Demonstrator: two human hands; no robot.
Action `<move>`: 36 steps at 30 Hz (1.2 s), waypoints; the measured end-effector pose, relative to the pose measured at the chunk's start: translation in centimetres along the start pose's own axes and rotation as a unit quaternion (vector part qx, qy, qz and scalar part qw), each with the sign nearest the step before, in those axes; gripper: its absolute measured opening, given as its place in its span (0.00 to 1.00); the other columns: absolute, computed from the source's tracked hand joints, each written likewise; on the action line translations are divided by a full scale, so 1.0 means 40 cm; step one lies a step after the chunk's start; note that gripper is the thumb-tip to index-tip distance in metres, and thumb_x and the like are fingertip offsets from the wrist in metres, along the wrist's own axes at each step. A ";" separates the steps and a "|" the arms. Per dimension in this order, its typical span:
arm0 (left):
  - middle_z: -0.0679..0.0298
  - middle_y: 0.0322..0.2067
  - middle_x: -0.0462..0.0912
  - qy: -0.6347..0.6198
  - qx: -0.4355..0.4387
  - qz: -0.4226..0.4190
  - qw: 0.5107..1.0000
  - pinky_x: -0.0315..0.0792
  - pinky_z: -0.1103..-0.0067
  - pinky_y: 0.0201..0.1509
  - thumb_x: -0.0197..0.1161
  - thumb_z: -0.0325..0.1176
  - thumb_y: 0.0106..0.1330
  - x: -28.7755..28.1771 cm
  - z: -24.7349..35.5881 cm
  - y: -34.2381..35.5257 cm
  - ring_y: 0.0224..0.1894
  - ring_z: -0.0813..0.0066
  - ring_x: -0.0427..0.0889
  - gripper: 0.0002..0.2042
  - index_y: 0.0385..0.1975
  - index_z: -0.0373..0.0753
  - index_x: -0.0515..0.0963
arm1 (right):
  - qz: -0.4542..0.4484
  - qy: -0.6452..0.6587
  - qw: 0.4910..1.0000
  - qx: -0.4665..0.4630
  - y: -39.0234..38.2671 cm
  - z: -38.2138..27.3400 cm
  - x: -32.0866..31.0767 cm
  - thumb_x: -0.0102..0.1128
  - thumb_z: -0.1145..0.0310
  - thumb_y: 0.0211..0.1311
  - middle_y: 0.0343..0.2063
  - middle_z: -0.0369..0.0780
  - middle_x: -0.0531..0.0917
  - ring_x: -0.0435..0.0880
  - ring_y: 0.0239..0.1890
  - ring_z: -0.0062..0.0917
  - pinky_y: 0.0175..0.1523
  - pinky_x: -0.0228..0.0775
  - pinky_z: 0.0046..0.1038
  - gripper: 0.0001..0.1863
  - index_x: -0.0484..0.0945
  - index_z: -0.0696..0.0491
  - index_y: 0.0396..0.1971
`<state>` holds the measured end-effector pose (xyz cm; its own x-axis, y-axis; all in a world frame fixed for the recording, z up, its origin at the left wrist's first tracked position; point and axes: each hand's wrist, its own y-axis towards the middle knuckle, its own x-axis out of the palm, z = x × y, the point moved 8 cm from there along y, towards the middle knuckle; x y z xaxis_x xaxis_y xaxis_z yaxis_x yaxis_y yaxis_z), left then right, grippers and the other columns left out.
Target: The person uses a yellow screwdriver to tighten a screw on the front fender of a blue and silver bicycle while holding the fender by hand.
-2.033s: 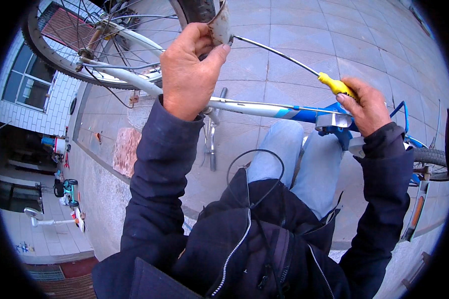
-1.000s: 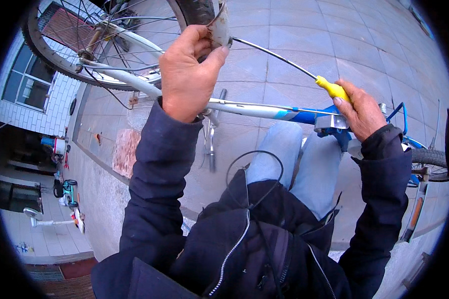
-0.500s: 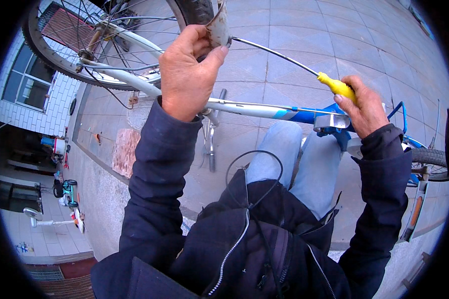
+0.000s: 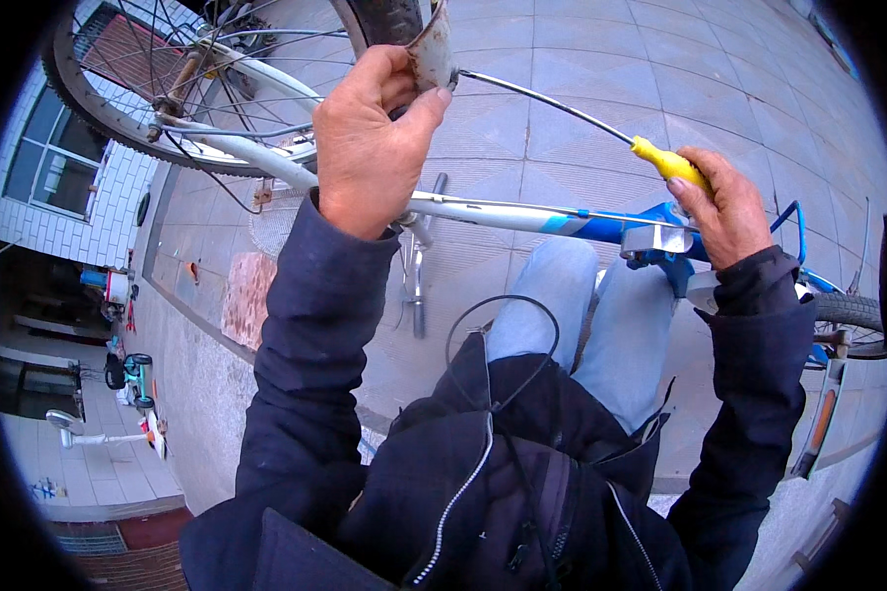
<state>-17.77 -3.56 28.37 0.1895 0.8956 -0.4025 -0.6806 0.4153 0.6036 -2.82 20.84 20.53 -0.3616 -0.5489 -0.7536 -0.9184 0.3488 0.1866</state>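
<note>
My left hand (image 4: 375, 148) pinches the end of a worn white bicycle mudguard (image 4: 430, 51), which has rust-brown stains. Its fingers curl behind the metal and the thumb presses near the lower edge. In my right hand (image 4: 729, 209) is the yellow handle of a screwdriver (image 4: 672, 165), gripped between thumb and fingers. The long thin shaft runs leftward to a small dark fastener (image 4: 453, 77) on the mudguard, beside my left thumb. Exactly how the tip sits there is too small to tell. The bicycle's tyre (image 4: 384, 22) passes just behind the mudguard.
The upturned bicycle's white and blue frame (image 4: 522, 215) crosses in front of my knees. Its spoked wheel (image 4: 182, 89) stands at left, another wheel (image 4: 851, 313) at right. A handlebar (image 4: 419, 286) rests low near a reddish stone block (image 4: 249, 295). Paving tiles (image 4: 601, 59) spread beyond.
My right hand and the yellow handle have shifted slightly right and up, with the fingers rolled a little around it. The left hand and mudguard stay almost where they were.
</note>
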 end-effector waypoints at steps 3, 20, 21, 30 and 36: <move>0.55 0.31 0.81 0.013 0.001 0.000 1.000 0.73 0.80 0.42 0.61 0.24 0.52 -0.001 0.001 -0.003 0.36 0.72 0.81 0.11 0.35 0.30 0.73 | -0.054 -0.009 0.998 0.035 0.007 -0.001 0.012 0.54 0.61 0.60 0.37 0.47 0.78 0.78 0.38 0.33 0.47 0.70 0.28 0.19 0.73 0.57 0.47; 0.57 0.31 0.81 0.021 -0.005 -0.006 1.000 0.73 0.81 0.41 0.61 0.23 0.53 0.000 0.005 -0.004 0.36 0.74 0.81 0.11 0.36 0.30 0.73 | -0.109 0.020 0.992 0.068 -0.001 0.006 0.035 0.58 0.63 0.57 0.36 0.47 0.79 0.78 0.34 0.32 0.43 0.71 0.29 0.18 0.74 0.58 0.44; 0.57 0.31 0.81 0.013 -0.009 -0.006 1.000 0.73 0.81 0.41 0.61 0.23 0.52 0.001 0.005 -0.002 0.36 0.74 0.81 0.11 0.36 0.30 0.73 | -0.080 0.015 0.995 0.062 0.000 0.007 0.026 0.58 0.63 0.57 0.36 0.47 0.79 0.78 0.35 0.33 0.44 0.71 0.29 0.18 0.74 0.58 0.44; 0.58 0.30 0.81 0.004 -0.004 -0.004 1.000 0.73 0.82 0.40 0.61 0.23 0.52 -0.002 0.002 0.002 0.35 0.75 0.81 0.11 0.35 0.30 0.73 | -0.061 0.021 0.997 0.051 -0.002 0.008 0.031 0.57 0.64 0.58 0.38 0.48 0.78 0.78 0.39 0.35 0.49 0.70 0.28 0.18 0.73 0.59 0.45; 0.58 0.30 0.81 -0.002 -0.008 -0.004 1.000 0.73 0.82 0.40 0.61 0.24 0.52 0.001 0.004 0.000 0.35 0.75 0.81 0.11 0.35 0.30 0.73 | -0.016 -0.001 1.000 0.009 0.003 -0.005 0.002 0.57 0.63 0.58 0.38 0.48 0.78 0.78 0.39 0.35 0.49 0.70 0.29 0.18 0.73 0.58 0.46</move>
<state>-17.66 -3.50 28.48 0.1976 0.8926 -0.4052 -0.6903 0.4202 0.5890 -2.98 20.71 20.62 -0.3319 -0.5583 -0.7604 -0.9266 0.3442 0.1517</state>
